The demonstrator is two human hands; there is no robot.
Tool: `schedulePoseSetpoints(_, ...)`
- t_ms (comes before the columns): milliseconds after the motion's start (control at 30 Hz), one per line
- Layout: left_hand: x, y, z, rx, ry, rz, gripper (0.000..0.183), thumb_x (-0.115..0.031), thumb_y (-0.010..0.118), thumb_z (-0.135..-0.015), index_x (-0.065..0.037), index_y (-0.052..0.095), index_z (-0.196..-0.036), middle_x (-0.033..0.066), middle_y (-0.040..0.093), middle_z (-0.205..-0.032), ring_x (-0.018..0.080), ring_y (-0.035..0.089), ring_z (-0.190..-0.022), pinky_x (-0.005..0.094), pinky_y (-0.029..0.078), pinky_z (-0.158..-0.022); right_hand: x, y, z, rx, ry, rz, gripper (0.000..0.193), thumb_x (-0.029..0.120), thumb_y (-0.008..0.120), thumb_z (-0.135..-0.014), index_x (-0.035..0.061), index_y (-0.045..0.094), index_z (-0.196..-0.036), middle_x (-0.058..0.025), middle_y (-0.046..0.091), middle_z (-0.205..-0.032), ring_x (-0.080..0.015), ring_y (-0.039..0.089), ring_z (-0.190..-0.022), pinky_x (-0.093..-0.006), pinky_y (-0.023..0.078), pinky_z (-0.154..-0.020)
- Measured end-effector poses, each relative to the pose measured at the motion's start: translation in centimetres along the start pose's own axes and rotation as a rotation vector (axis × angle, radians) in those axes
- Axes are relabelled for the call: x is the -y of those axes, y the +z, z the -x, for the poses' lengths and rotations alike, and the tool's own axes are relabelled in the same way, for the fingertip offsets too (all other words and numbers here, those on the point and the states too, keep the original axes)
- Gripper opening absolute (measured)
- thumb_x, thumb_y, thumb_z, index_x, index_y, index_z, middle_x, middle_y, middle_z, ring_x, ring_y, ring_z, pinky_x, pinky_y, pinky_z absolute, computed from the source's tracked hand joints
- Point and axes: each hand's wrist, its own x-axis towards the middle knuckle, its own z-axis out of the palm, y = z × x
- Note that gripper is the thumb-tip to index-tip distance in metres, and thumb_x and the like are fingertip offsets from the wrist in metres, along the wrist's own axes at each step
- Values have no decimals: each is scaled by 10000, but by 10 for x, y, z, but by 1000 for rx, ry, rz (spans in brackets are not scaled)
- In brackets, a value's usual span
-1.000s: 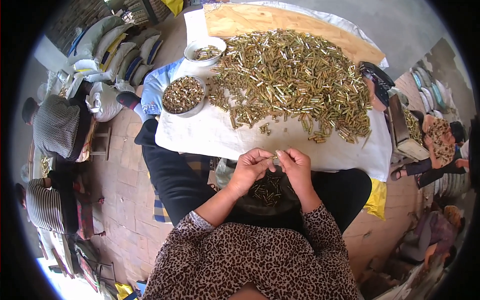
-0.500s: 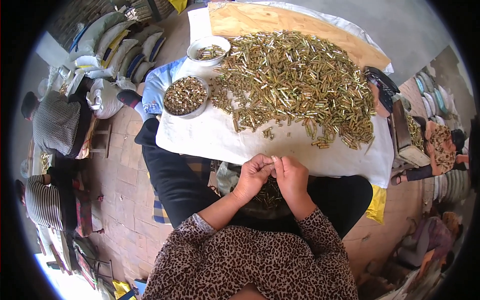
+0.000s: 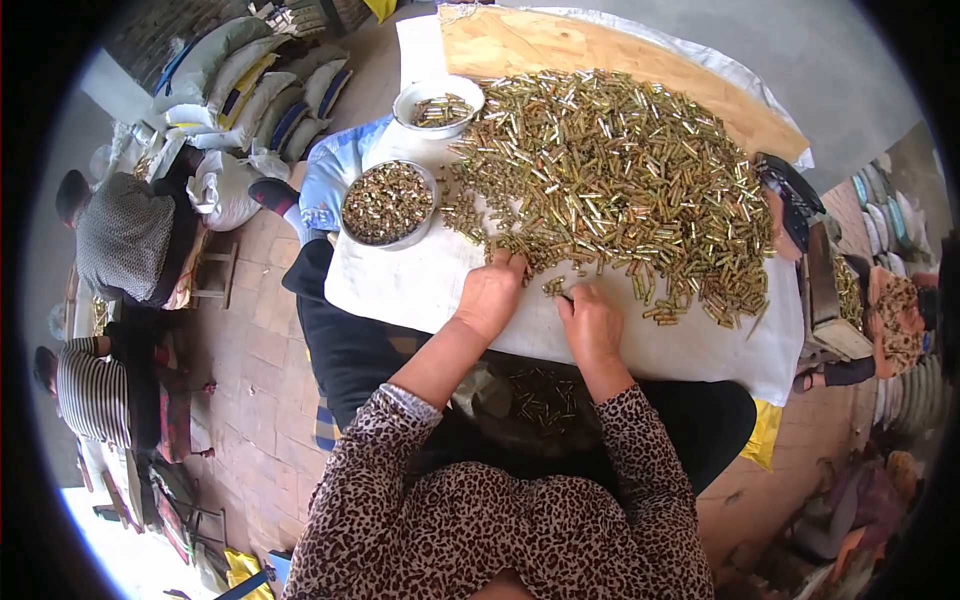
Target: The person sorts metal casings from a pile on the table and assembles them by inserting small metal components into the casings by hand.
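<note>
A broad heap of brass-coloured metal tubes [image 3: 620, 180] covers much of the white cloth [image 3: 400, 285] on the table before me. My left hand [image 3: 490, 295] reaches to the heap's near left edge, its fingers bent together among small brass-coloured pieces [image 3: 468, 215]; whatever lies under the fingertips is hidden. To its right, my right hand [image 3: 592, 325] rests low over the cloth, thumb and forefinger closed beside a little cluster of pieces [image 3: 554, 287]. What it pinches is too small to name. Between my legs, more tubes [image 3: 545, 398] lie in a dark container or bag.
A metal bowl [image 3: 432, 225] full of small pieces stands at the left; behind it is a white bowl [image 3: 412, 118] holding some tubes. A wooden board [image 3: 600, 45] borders the far side. Stacked sacks [image 3: 240, 85] and seated people [image 3: 125, 240] are around.
My hands were together above my lap, fingertips meeting. They have parted and moved forward onto the table, the left to the heap's edge, the right by the small cluster.
</note>
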Motion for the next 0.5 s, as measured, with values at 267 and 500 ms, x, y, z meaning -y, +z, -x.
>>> schedulePoseSetpoints(267, 7, -14, -11, 215, 285, -105, 107, -59, 544, -758, -65, 598, -850, 147, 590, -956, 302, 667, -710, 392, 541, -599, -30, -7, 14, 89, 486, -980, 159, 82, 646, -847, -38, 649, -951, -85, 683, -788, -149, 650, -647, -282, 518, -546)
schedulePoseSetpoints(500, -32, -35, 20, 141, 77, 472, 107, -51, 556, -902, -37, 511, -997, 117, 641, -819, 289, 658, -717, 385, 514, -614, -21, -43, 36, 106, 528, -1327, 156, 51, 614, -875, -47, 646, -993, -41, 665, -846, -93, 630, -719, -243, 515, -532)
